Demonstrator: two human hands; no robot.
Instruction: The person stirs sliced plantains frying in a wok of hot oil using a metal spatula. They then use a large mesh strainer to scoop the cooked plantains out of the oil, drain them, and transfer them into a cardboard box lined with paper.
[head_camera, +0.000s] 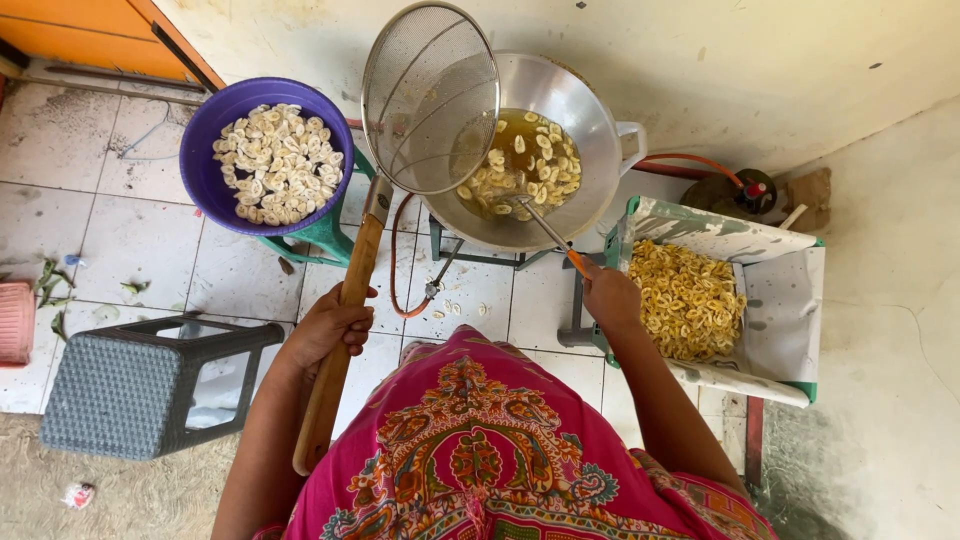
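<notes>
Your left hand (325, 330) gripped big strainer (430, 98); right hand (610, 295) held stirrer (545, 228) in wok (590, 120) at 12 o'clock. Hard stirring could splash hot oil (500, 135), burn you.

Your left hand (325, 325) grips a smooth wooden handle (335, 350) joined to a fine wire-mesh metal skimmer (430, 95). Your right hand (610, 295) holds a thin metal utensil (545, 228) with an orange plastic grip. The wok (590, 120) is dull brushed metal, its oil glossy. The purple bowl (200, 150) is matt plastic. Paper lines the crate (790, 290). The stool (120, 385) is textured grey plastic.
</notes>
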